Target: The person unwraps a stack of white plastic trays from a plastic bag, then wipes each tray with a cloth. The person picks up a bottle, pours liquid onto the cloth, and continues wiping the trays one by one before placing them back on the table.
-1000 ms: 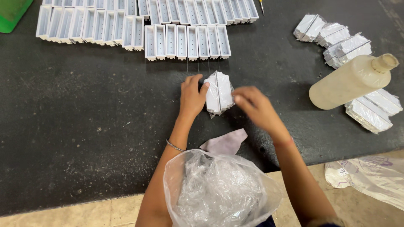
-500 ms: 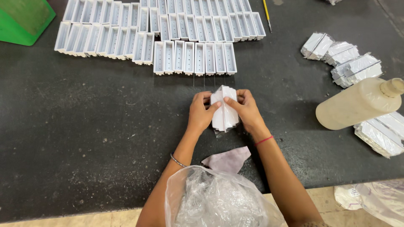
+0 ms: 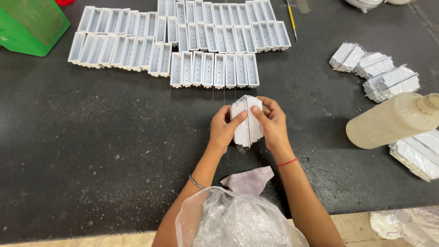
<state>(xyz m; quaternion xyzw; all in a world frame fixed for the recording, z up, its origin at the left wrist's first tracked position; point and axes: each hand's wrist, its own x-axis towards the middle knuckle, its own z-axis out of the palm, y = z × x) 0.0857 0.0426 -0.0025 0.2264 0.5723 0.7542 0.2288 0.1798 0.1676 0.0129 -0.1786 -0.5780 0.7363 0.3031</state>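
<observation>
green bin (image 3: 28, 25): far left corner of the black table (image 3: 91, 151), well apart from the hands.
white trays (image 3: 183, 43): open oblong moulds in rows along the table's far side, touching side by side.
left hand (image 3: 224, 130): closed on the left side of the wrapped pack, thumb across its front.
wrapped pack (image 3: 247, 120): white, plastic-wrapped, upright, at table centre between both hands, just below the nearest tray row.
right hand (image 3: 273, 123): closed on the pack's right side, thumb by the middle seam.
grey cloth (image 3: 249, 179): flat on the table between the forearms.
clear plastic bag (image 3: 233, 222): crumpled, at the near edge.
more wrapped packs (image 3: 375, 71): grouped at right.
plastic bottle (image 3: 393, 120): pale, lying on its side, far right.
</observation>
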